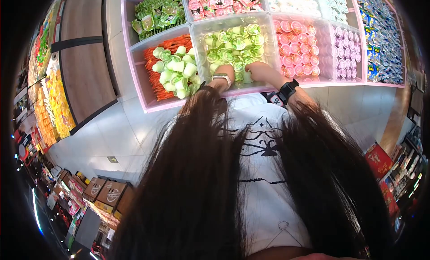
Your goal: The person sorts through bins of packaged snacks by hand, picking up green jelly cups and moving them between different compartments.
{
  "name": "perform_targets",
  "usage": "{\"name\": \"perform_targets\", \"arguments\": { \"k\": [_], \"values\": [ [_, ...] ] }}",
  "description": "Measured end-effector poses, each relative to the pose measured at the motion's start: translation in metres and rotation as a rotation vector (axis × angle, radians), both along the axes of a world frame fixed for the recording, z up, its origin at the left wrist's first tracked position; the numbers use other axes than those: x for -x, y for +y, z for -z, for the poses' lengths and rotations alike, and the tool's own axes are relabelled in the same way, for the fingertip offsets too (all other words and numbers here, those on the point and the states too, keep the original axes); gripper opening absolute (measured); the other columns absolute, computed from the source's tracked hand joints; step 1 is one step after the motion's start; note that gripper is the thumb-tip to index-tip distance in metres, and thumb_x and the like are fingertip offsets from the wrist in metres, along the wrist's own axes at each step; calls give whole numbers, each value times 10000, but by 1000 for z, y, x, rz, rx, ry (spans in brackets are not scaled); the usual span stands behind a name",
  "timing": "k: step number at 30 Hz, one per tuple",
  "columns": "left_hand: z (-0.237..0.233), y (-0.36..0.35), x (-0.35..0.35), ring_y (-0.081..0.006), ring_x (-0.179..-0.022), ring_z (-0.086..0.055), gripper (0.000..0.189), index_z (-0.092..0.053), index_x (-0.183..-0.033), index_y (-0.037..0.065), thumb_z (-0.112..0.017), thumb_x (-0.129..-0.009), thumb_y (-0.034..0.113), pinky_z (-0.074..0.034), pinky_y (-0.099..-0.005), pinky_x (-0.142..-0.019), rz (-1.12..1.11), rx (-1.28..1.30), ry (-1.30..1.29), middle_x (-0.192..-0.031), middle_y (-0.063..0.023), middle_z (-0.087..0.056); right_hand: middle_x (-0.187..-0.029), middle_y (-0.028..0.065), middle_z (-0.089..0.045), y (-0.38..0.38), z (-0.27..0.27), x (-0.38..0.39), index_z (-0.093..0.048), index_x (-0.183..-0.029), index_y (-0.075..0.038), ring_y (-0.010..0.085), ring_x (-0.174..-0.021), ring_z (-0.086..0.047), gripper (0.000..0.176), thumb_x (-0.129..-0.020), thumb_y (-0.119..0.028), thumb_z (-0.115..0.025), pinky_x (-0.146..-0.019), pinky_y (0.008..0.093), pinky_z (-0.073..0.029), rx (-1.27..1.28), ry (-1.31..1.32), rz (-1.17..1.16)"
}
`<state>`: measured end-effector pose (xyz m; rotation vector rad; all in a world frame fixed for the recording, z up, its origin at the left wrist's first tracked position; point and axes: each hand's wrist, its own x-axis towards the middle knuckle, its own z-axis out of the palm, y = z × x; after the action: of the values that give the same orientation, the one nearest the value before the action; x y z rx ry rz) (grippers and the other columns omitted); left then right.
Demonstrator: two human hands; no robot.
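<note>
A clear-walled bin of green jelly cups lies in front of me, and both my hands reach over its near side. My left hand, a pale watch at its wrist, is down among the cups with its fingers hidden. Close to its right is my right hand, with a black watch at the wrist and its fingers curled down at a green cup by the near wall. More pale green cups lie heaped on orange packets in the bin to the left.
Pink cups and purple cups stand in rows to the right, with blue packets beyond. Farther bins hold green packets and pink packets. A pink edge borders the display. Brown panels stand at left.
</note>
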<state>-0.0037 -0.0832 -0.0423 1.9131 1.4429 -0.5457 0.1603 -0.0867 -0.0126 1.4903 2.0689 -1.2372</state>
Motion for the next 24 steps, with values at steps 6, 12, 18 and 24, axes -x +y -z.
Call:
{"name": "perform_targets", "arguments": {
  "k": [6, 12, 18, 24],
  "values": [
    [6, -3, 10, -336, -792, -591, 197, -629, -808, 1, -528, -718, 144, -472, -399, -700, -99, -36, -140, -828, -216, -604, -841, 163, -611, -2, 2, 4, -548, -1055, -95, 304, -772, -599, 429, -628, -132, -571, -670, 385, -474, 75, 46, -64],
    [2, 0, 5, -314, -734, -585, 187, -642, -798, 68, -572, -714, 220, -464, -379, -678, -99, -127, -273, -758, -157, -611, -852, 164, -618, 6, -23, 12, -588, -958, -19, 296, -801, -597, 418, -645, -295, -585, -700, 378, -469, 306, -27, 73],
    [-7, 0, 2, -294, -752, -589, 177, -654, -849, 121, -554, -728, 203, -470, -379, -684, 141, -139, -316, -797, -120, -620, -761, 156, -629, 2, -11, 6, -619, -847, 13, 279, -695, -612, 410, -650, -343, -572, -633, 363, -477, 256, -57, 43],
    [11, 1, 5, -291, -771, -589, 182, -656, -861, 123, -540, -736, 186, -470, -383, -696, 123, -139, -289, -831, -117, -625, -759, 152, -629, 1, -18, 6, -632, -835, 11, 275, -677, -604, 408, -656, -351, -568, -619, 361, -471, 345, -44, 108]
  ]
}}
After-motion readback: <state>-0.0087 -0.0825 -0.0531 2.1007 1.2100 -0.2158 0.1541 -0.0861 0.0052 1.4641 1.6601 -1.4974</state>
